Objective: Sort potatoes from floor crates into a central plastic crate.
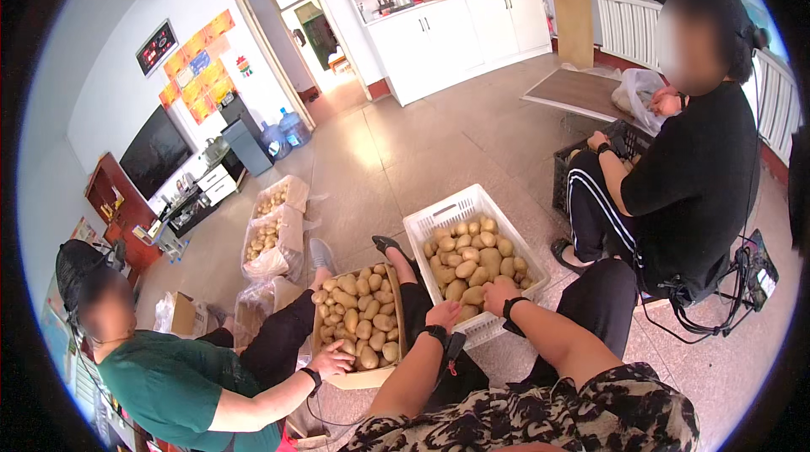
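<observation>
A white plastic crate (pixel 412 243) full of potatoes (pixel 468 253) stands on the floor before me. My right hand (pixel 500 295) rests on potatoes at the crate's near end, its fingers bent over them; whether it grips one I cannot tell. Just to its left, my left hand (pixel 445 315) is at the crate's near left corner beside the potatoes, and what lies under its fingers is hidden. Both of my wrists wear dark bands. Left of the crate, a cardboard box (pixel 357 380) holds more potatoes, with a co-worker's hand (pixel 333 360) on them.
A co-worker in green (pixel 171 382) sits at the left. Another in black (pixel 696 180) sits at the right, by a black crate (pixel 560 183), holding a plastic bag (pixel 636 88). Lined boxes of potatoes (pixel 278 243) stand beyond the cardboard box. A brown board (pixel 569 93) lies farther back.
</observation>
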Motion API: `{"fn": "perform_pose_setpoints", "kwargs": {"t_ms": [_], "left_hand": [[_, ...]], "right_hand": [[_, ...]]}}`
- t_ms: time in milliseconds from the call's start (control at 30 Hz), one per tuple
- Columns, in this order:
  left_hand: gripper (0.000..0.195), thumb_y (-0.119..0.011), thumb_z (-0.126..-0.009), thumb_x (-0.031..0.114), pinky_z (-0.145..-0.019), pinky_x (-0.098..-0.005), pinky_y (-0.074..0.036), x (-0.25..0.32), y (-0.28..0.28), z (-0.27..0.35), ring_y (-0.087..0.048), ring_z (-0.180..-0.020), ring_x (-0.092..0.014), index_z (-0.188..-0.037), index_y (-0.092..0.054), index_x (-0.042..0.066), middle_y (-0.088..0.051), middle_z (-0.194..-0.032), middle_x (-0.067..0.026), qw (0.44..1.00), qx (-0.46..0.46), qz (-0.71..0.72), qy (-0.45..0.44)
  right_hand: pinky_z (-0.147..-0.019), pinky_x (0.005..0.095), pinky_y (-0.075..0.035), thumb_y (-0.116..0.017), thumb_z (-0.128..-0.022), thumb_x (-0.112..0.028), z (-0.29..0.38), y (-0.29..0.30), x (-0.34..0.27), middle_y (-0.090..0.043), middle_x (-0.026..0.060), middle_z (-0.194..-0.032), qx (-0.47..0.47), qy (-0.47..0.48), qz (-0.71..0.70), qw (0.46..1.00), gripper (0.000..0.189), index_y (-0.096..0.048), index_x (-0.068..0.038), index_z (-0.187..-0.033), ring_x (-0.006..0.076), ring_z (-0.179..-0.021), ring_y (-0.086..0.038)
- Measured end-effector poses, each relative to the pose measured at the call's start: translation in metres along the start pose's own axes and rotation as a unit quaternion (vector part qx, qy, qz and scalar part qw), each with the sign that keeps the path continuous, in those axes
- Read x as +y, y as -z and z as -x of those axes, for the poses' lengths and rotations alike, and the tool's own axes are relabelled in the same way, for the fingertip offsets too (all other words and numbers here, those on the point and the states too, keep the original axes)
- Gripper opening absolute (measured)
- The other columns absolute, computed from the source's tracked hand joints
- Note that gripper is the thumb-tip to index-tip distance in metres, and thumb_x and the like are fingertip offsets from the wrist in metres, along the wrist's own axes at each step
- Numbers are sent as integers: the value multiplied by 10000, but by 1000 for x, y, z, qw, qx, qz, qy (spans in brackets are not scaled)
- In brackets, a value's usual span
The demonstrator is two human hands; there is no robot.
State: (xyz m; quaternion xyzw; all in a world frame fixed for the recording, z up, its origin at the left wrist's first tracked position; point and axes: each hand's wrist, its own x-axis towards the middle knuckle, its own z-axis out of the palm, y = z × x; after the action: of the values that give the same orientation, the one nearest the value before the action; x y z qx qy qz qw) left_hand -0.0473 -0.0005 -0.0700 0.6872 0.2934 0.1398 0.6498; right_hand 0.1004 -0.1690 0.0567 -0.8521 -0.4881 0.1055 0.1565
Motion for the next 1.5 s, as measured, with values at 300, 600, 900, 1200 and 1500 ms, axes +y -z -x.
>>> {"fn": "perform_pose_setpoints", "kwargs": {"t_ms": [300, 600, 900, 1200, 1500], "left_hand": [[296, -455, -769, 163, -755, -277, -389, -30, -8, -11, -500, -929, -209, -1057, -454, 93, -490, -1095, -28, 920, -108, 74, -370], [197, -445, -826, 287, -677, -372, -413, 116, -62, 47, -492, -800, -192, -823, -490, 95, -492, -800, -42, 903, 79, 373, 197], [292, -374, -862, 313, -830, -434, -360, 182, -56, 84, -446, -958, -241, -1010, -462, 78, -496, -956, -92, 905, 11, 404, 132], [312, -595, -738, 257, -422, -268, -419, 133, 12, 77, -493, -505, -204, -842, -424, 17, -491, -621, -99, 854, 63, 476, 199], [314, -520, -776, 306, -375, -235, -346, 62, 94, 93, -418, -458, -192, -886, -401, 38, -429, -642, -99, 847, 135, 456, 238]], "right_hand": [[-755, 365, -411, -595, -628, -227, 2, 4, 2, -565, 134, -852, 47, 26, -111, 992, 299, -570, -96, -895, 279, -837, -520], [-734, 364, -424, -601, -640, -278, -2, -7, -19, -563, 161, -882, 119, 95, -243, 958, 402, -535, -47, -963, 307, -845, -526], [-701, 359, -425, -526, -708, -220, 10, 31, -54, -562, 168, -859, 109, 135, -312, 934, 278, -546, -39, -918, 302, -819, -534], [-630, 332, -434, -502, -709, -121, 7, 28, -48, -578, 133, -779, 82, 153, -337, 925, 165, -548, -19, -830, 269, -716, -557], [-712, 380, -407, -523, -684, -193, 1, -18, -4, -546, 149, -822, -9, 145, -161, 976, 220, -544, -44, -845, 301, -810, -509]]}}
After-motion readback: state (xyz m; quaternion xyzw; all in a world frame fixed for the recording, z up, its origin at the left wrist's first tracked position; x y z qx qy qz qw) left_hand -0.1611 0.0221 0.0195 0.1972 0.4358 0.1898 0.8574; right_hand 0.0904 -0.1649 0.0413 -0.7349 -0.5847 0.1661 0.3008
